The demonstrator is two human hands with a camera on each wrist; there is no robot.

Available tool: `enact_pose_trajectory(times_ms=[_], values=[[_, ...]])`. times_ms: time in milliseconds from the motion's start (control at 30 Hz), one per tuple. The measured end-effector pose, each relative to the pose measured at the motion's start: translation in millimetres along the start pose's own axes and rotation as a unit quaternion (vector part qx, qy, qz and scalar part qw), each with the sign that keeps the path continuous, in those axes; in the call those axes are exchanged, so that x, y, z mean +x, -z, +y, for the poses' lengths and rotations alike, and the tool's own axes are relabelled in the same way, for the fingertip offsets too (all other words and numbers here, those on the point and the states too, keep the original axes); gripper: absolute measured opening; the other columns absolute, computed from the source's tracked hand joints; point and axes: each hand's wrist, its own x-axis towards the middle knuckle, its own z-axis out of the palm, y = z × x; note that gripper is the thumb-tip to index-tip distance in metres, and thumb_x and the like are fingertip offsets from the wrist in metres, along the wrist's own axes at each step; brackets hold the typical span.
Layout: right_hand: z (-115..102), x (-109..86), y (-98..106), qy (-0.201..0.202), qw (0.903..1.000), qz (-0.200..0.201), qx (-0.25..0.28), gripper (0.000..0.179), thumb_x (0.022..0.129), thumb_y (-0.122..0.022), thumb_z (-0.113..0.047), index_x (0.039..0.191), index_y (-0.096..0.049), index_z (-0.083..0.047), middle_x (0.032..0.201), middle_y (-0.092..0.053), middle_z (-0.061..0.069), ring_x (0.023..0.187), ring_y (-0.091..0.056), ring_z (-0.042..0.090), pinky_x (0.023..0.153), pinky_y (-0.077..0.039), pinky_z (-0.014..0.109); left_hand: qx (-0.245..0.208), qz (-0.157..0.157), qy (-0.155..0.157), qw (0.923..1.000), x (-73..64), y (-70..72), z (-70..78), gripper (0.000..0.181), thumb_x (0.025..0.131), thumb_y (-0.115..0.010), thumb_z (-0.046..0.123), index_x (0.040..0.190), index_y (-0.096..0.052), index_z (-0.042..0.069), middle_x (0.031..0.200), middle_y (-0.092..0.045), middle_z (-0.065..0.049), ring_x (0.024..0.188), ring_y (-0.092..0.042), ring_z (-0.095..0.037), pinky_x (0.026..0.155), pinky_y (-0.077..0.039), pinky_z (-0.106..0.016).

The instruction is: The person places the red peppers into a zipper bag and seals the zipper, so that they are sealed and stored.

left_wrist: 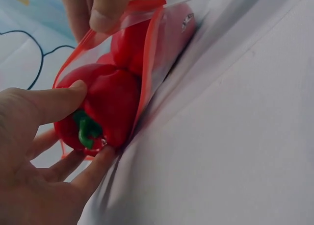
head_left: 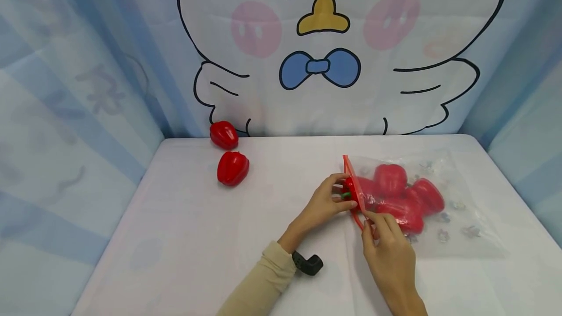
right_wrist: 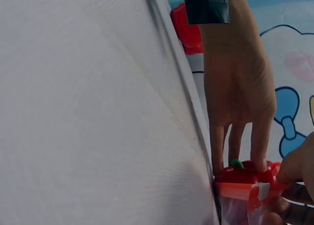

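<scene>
A clear zip bag with a red-orange zip edge lies on the right of the table, several red bell peppers inside it. At its mouth, my left hand grips a red bell pepper with a green stem, thumb on one side and fingers on the other. That pepper sits partly within the opening in the left wrist view. My right hand pinches the near part of the zip edge between thumb and fingers. In the right wrist view, the left hand reaches down onto the pepper.
Two more red bell peppers, one nearer and one at the back edge, lie on the left of the white table. A cartoon-printed curtain stands behind the table. The left wrist wears a black device.
</scene>
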Motion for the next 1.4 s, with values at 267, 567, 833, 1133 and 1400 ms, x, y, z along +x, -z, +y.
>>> enact_pose_trajectory(times_ms=[267,567,833,1133,1400], values=[[0.6,0.3,1.1,0.018,0.9995,0.024,0.011,0.03,0.079,-0.081,0.007,0.107,-0.077,-0.003,0.089,-0.068,0.008,0.063,-0.057,0.012,0.051,-0.044,0.017,0.005,0.048,-0.008,0.9988,7.3,-12.8,1.8,0.066,0.091,-0.081,0.013,0.149,-0.05,0.009,0.141,-0.06,-0.013,0.123,-0.063,-0.022,0.098,-0.058,-0.023],[0.1,-2.6,-0.3,0.013,0.9995,0.025,0.012,0.028,0.08,-0.078,0.005,0.107,-0.077,-0.004,0.089,-0.067,0.006,0.063,-0.058,0.011,0.05,-0.043,0.02,-0.054,0.135,0.014,0.9893,16.9,-31.7,0.7,0.056,0.088,-0.077,0.003,0.14,-0.057,0.002,0.134,-0.066,-0.017,0.115,-0.068,-0.021,0.091,-0.059,-0.021],[-0.4,-2.2,-1.1,0.023,0.9988,0.039,0.017,0.03,0.079,-0.08,0.007,0.107,-0.077,-0.005,0.09,-0.069,0.006,0.062,-0.059,0.011,0.05,-0.045,0.022,-0.071,0.183,0.029,0.9801,17.8,-44.0,1.4,0.047,0.086,-0.079,0.0,0.13,-0.063,-0.002,0.125,-0.063,-0.015,0.108,-0.068,-0.02,0.088,-0.059,-0.019],[1.7,-1.6,-2.9,0.032,0.9983,0.045,0.018,0.031,0.079,-0.078,0.007,0.107,-0.077,-0.005,0.088,-0.067,0.006,0.061,-0.058,0.012,0.048,-0.043,0.023,-0.054,0.136,0.012,0.9891,16.5,-43.1,0.5,0.037,0.086,-0.073,-0.005,0.123,-0.067,-0.004,0.115,-0.072,-0.018,0.097,-0.069,-0.01,0.084,-0.056,-0.013],[1.6,-2.2,-3.5,0.033,0.9984,0.045,0.015,0.03,0.078,-0.079,0.008,0.106,-0.077,-0.003,0.088,-0.069,0.007,0.061,-0.059,0.012,0.048,-0.043,0.022,-0.024,0.089,-0.009,0.9957,15.4,-43.4,0.7,0.041,0.092,-0.063,-0.008,0.131,-0.07,0.003,0.119,-0.075,-0.018,0.093,-0.06,-0.001,0.078,-0.049,-0.011]])
